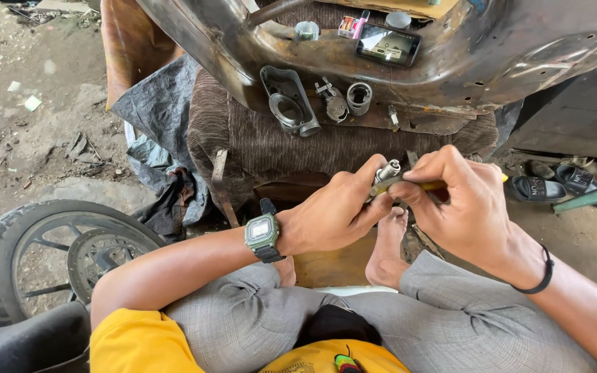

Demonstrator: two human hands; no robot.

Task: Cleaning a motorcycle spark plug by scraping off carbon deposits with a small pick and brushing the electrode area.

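- Firmly, left hand (329,217) pinches a small metal part (387,170).
- Right hand (461,207) grips what seems a yellow-handled tool (443,185), touching it.
- Nearby: metal housing (288,102), phone (388,45).

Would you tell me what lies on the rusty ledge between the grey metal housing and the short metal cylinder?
In the head view, a small metal bracket part lies between the grey housing and the short cylinder on the ledge.
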